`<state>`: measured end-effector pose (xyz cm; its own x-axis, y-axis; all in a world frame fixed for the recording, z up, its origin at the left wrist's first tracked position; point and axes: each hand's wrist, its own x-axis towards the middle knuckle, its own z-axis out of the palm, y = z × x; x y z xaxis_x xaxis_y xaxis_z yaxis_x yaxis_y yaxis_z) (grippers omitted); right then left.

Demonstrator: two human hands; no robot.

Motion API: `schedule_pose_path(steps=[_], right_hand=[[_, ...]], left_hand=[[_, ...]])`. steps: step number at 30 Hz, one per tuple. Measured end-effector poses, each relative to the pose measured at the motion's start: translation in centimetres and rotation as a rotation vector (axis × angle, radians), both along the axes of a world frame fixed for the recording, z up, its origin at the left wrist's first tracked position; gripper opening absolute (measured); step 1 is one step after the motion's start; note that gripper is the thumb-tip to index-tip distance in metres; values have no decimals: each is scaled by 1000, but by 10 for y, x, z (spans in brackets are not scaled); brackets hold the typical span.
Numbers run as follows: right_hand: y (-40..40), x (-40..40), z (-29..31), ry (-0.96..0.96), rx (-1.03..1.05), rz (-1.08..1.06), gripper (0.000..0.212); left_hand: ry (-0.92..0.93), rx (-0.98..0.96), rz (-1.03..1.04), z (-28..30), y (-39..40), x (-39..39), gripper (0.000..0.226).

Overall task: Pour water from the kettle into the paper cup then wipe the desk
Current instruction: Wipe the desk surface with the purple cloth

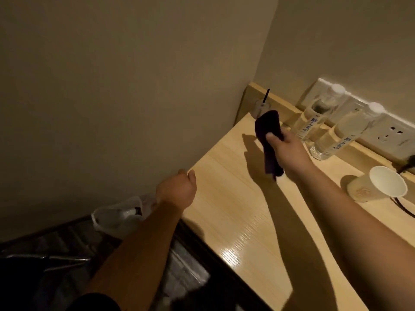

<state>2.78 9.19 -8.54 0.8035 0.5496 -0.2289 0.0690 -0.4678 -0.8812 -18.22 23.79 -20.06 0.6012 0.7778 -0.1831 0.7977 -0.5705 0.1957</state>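
Observation:
My right hand (289, 151) grips a dark purple cloth (268, 140), held just above the light wooden desk (235, 212) near its far left corner. The cloth hangs down from my fist. A white paper cup (379, 185) stands on the desk at the right, apart from my hand. My left hand (179, 187) is loosely curled with nothing in it, at the desk's left edge. The kettle is out of sight.
Two clear water bottles (314, 117) (341, 133) stand along the back ledge beside a wall socket strip (390, 135). A plastic cup with a black straw (261, 106) sits in the far corner. A black cable (404, 209) runs by the paper cup. A white plastic bag (116, 216) lies below left.

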Motion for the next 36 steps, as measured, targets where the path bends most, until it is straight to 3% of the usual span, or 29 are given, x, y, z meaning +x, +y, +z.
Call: schedule_pose_path(steps=[2, 3, 6, 8, 13, 18, 22, 24, 25, 28, 30, 33, 35, 36], right_hand=[[30, 30, -19, -427, -213, 177, 38], [44, 41, -34, -546, -280, 278, 40], [71, 52, -84, -726, -447, 559, 41], [76, 52, -108, -845, -510, 610, 51], [55, 24, -117, -916, -482, 685, 59], [-41, -115, -113, -838, -328, 770, 59], [-99, -219, -103, -776, -342, 789, 55], [-114, -252, -101, -658, -343, 773, 52], [-122, -267, -100, -492, -281, 716, 50], [-133, -302, -79, 409, 32, 295, 51], [-138, -307, -66, 828, 247, -90, 55], [-139, -284, -46, 1105, 410, -348, 39], [-136, -244, -23, 1108, 494, -400, 39], [-133, -218, -14, 1015, 493, -433, 37]], left_hand=[[36, -25, 18, 0, 1, 3, 53], [65, -35, 32, 0, 2, 5, 53], [141, -64, 71, -2, 5, 10, 54], [115, -21, 49, -5, 4, 7, 52], [101, -50, 59, -5, 5, 8, 53], [-14, -19, 19, -3, 1, 0, 54], [-35, -28, 12, -2, 2, 1, 58], [-48, -30, 7, -2, 2, 2, 58], [-57, -33, 4, -2, 1, 1, 58], [-72, -38, 7, -2, 0, 1, 59], [-71, -35, 9, -2, 1, 0, 61], [-65, -39, 4, -3, 1, 0, 61], [-65, -43, 12, -4, 2, 0, 60], [-56, -41, 17, -5, 2, 1, 60]])
